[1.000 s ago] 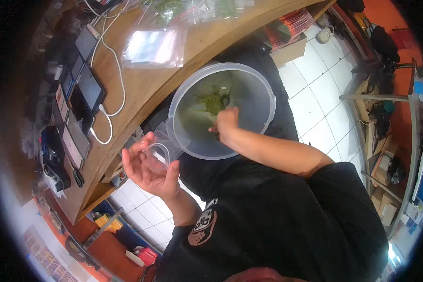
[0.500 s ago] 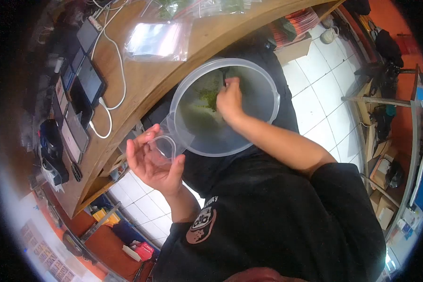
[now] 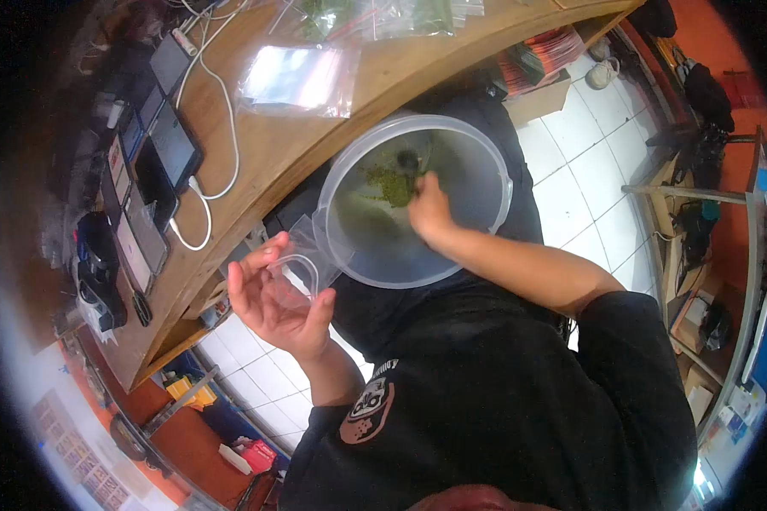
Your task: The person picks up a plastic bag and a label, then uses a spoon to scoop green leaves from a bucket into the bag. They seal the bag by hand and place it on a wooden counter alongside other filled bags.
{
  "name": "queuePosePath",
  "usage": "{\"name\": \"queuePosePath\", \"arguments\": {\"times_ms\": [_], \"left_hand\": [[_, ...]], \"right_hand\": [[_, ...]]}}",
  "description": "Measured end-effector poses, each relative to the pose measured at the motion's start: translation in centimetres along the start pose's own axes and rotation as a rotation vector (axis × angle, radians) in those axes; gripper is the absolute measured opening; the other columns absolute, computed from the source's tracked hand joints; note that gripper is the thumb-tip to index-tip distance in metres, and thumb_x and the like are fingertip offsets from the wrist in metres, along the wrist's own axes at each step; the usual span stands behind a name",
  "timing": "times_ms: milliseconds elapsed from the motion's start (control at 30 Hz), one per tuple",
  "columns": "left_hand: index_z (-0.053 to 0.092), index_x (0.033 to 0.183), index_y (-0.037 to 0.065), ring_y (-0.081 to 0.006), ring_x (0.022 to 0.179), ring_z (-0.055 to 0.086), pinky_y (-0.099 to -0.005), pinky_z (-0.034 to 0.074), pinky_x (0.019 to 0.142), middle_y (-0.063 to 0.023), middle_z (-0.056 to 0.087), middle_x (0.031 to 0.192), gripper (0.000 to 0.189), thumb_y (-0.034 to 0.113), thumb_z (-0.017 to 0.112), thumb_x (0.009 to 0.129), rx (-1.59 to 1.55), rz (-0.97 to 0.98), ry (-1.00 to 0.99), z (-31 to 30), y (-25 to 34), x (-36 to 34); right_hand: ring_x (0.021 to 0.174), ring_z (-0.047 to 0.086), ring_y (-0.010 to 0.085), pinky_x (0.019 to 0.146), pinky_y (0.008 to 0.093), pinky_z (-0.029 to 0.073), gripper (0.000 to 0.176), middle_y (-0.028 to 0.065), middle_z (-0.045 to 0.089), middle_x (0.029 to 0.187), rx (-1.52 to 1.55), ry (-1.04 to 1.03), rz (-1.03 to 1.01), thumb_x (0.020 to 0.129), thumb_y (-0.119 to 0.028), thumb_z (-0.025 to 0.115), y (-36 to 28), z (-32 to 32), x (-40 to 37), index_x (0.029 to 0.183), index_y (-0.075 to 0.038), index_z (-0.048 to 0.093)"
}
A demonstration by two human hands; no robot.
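Note:
A large translucent plastic tub [image 3: 501, 200] rests across my lap with a heap of green, crumbly plant material [image 3: 390, 186] inside. Down in the tub, my right hand [image 3: 430, 213] is closed around a dark spoon [image 3: 409, 160]; its round end shows over the green heap, slightly blurred. To the left of the tub, my left hand [image 3: 283, 302] is raised palm up. Between its thumb and curved fingers it holds a clear plastic bag [image 3: 298, 271], whose mouth is spread into a loop. The bag's far part reaches toward the tub's rim.
On the curved wooden table [image 3: 256, 162] lie a pack of clear bags [image 3: 298, 78], filled green bags [image 3: 409, 17], several phones [image 3: 166, 145] and white cables [image 3: 230, 128]. A cardboard box [image 3: 537, 98] stands on the tiled floor [image 3: 571, 196]. Shelving [image 3: 690, 194] lines the right side.
My right hand has shifted slightly down and right within the tub, and the spoon's dark round end now shows. My left hand stays nearly still with the bag. The view has shifted a little.

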State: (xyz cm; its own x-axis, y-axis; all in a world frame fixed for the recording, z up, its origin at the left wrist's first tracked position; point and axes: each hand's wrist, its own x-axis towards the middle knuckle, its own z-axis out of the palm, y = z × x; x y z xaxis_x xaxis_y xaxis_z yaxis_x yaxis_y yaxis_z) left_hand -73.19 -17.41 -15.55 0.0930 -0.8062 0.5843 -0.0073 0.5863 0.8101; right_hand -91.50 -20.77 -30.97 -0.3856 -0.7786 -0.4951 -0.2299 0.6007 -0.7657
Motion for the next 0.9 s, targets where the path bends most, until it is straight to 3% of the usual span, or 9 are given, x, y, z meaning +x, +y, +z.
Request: {"name": "queuePosePath", "arguments": {"times_ms": [100, 233, 367, 433, 500, 633, 733, 767, 900], "left_hand": [[0.027, 0.148, 0.003, -0.036, 0.116, 0.055, -0.0493, 0.042, 0.104, -0.0174, 0.053, 0.121, 0.099, 0.011, 0.086, 0.069, 0.0, -0.015, 0.046, 0.0, -0.2, 0.1], [0.027, 0.148, 0.004, -0.0356, 0.117, 0.055, -0.0494, 0.042, 0.105, -0.017, 0.053, 0.121, 0.099, 0.012, 0.087, 0.069, 0.009, -0.015, 0.026, 0.4, 0.1, -0.1], [0.027, 0.148, 0.004, -0.035, 0.117, 0.055, -0.0494, 0.043, 0.105, -0.0174, 0.053, 0.121, 0.099, 0.012, 0.086, 0.07, 0.006, -0.002, 0.005, 0.1, 0.2, 0.1], [0.028, 0.148, 0.004, -0.0353, 0.117, 0.055, -0.0496, 0.043, 0.105, -0.0177, 0.053, 0.12, 0.099, 0.01, 0.086, 0.069, 0.02, -0.015, 0.033, 0.0, 0.2, -0.1], [0.028, 0.148, 0.004, -0.0356, 0.117, 0.055, -0.0497, 0.043, 0.105, -0.0179, 0.053, 0.121, 0.099, 0.01, 0.086, 0.069, 0.013, -0.022, 0.036, 0.3, 0.0, -0.2], [0.029, 0.148, 0.004, -0.0362, 0.118, 0.055, -0.0498, 0.042, 0.105, -0.0181, 0.053, 0.121, 0.098, 0.01, 0.086, 0.068, -0.004, -0.026, -0.012, 0.5, 0.1, -0.4], [0.029, 0.148, 0.004, -0.0357, 0.118, 0.055, -0.0494, 0.042, 0.105, -0.0182, 0.053, 0.121, 0.099, 0.009, 0.086, 0.068, 0.005, -0.01, -0.007, 0.0, -0.1, -0.3], [0.029, 0.148, 0.004, -0.0357, 0.118, 0.055, -0.0494, 0.042, 0.105, -0.0182, 0.053, 0.121, 0.099, 0.009, 0.086, 0.068, 0.004, -0.011, -0.002, 0.1, -0.1, -0.2], [0.029, 0.148, 0.004, -0.0358, 0.117, 0.055, -0.0491, 0.042, 0.105, -0.0183, 0.053, 0.121, 0.099, 0.008, 0.086, 0.067, -0.008, -0.04, 0.036, 0.5, 0.0, -0.2]], "right_hand": [[0.106, 0.059, 0.0469, 0.091, 0.051, 0.045, 0.03, 0.0312, 0.061, 0.108, 0.08, -0.061, 0.094, 0.082, 0.001, 0.051, -0.4, -0.5, -0.8, 0.112, 0.002, 0.048], [0.103, 0.06, 0.0467, 0.09, 0.0505, 0.045, 0.03, 0.0295, 0.063, 0.104, 0.157, 0.263, -0.16, 0.082, -0.001, 0.053, -2.4, 0.0, 2.5, 0.112, 0.002, 0.049], [0.101, 0.062, 0.0449, 0.088, 0.0489, 0.047, 0.029, 0.0281, 0.063, 0.105, 0.029, -0.145, 0.139, 0.083, -0.002, 0.054, -0.7, -0.3, -0.7, 0.112, 0.003, 0.05], [0.103, 0.061, 0.0444, 0.088, 0.0481, 0.047, 0.029, 0.0282, 0.063, 0.106, 0.022, -0.17, 0.186, 0.083, -0.003, 0.054, -1.3, -0.5, -1.4, 0.112, 0.002, 0.051], [0.104, 0.061, 0.0441, 0.087, 0.0475, 0.047, 0.031, 0.0276, 0.063, 0.107, 0.077, 0.073, -0.032, 0.082, -0.002, 0.055, -2.3, -0.4, -0.3, 0.113, 0.002, 0.051], [0.104, 0.061, 0.0444, 0.087, 0.0475, 0.047, 0.032, 0.0274, 0.063, 0.108, 0.116, 0.186, -0.156, 0.082, -0.001, 0.054, -3.0, -0.2, 2.7, 0.114, 0.001, 0.051], [0.105, 0.06, 0.0445, 0.088, 0.0484, 0.047, 0.03, 0.0282, 0.062, 0.108, -0.024, -0.258, 0.179, 0.082, 0.001, 0.051, -2.2, -1.2, -0.8, 0.112, 0.002, 0.052], [0.105, 0.06, 0.0445, 0.088, 0.0484, 0.047, 0.03, 0.0282, 0.062, 0.108, -0.03, -0.259, 0.178, 0.082, 0.001, 0.051, -2.3, -1.3, -0.7, 0.112, 0.002, 0.052], [0.102, 0.061, 0.0452, 0.088, 0.0506, 0.047, 0.029, 0.0285, 0.063, 0.103, 0.021, -0.004, -0.174, 0.082, 0.001, 0.053, -3.1, -0.6, 1.9, 0.111, 0.003, 0.053]]}}
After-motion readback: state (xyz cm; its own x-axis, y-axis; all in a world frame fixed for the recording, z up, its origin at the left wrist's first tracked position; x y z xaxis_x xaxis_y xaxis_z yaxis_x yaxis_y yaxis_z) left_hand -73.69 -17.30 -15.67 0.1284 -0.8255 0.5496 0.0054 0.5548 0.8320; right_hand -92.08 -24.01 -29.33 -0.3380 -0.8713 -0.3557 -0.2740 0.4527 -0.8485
